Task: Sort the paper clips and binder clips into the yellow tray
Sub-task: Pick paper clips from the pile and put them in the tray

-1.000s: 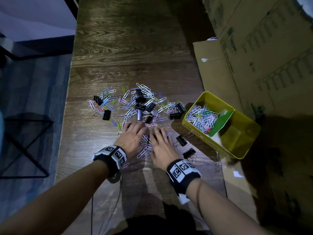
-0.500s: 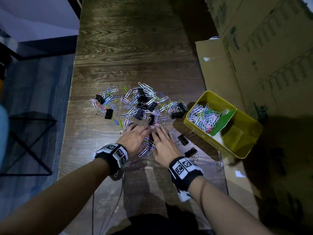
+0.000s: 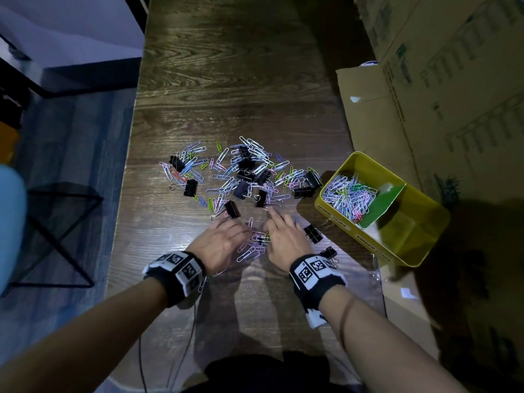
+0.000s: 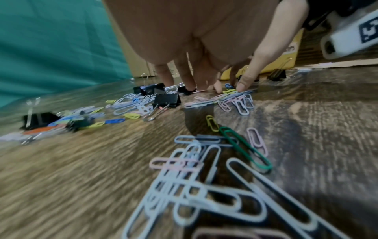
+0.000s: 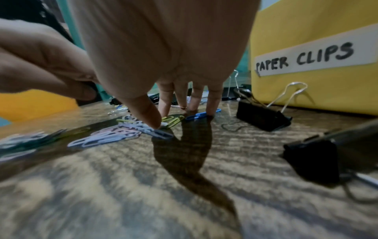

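A mixed pile of coloured paper clips and black binder clips (image 3: 241, 174) lies on the dark wooden table. To its right stands the yellow tray (image 3: 425, 251) with a green divider; its left compartment holds paper clips (image 3: 348, 197). My left hand (image 3: 224, 242) and right hand (image 3: 283, 236) lie side by side just short of the pile, fingers straight, tips on the table. A small heap of paper clips (image 3: 252, 248) sits between them. In the right wrist view the right hand (image 5: 180, 113) presses clips with thumb and fingertips. The left hand (image 4: 204, 87) touches down the same way.
Two binder clips (image 3: 313, 233) (image 3: 329, 252) lie between my right hand and the tray; another (image 3: 232, 209) is beyond my left fingertips. The tray wall (image 5: 306, 89) is labelled PAPER CLIPS. Cardboard boxes (image 3: 439, 95) crowd the table's right side. The table's left edge drops to the floor.
Both hands have slid slightly toward me, raking paper clips together between them. A binder clip now shows beyond the left fingertips.
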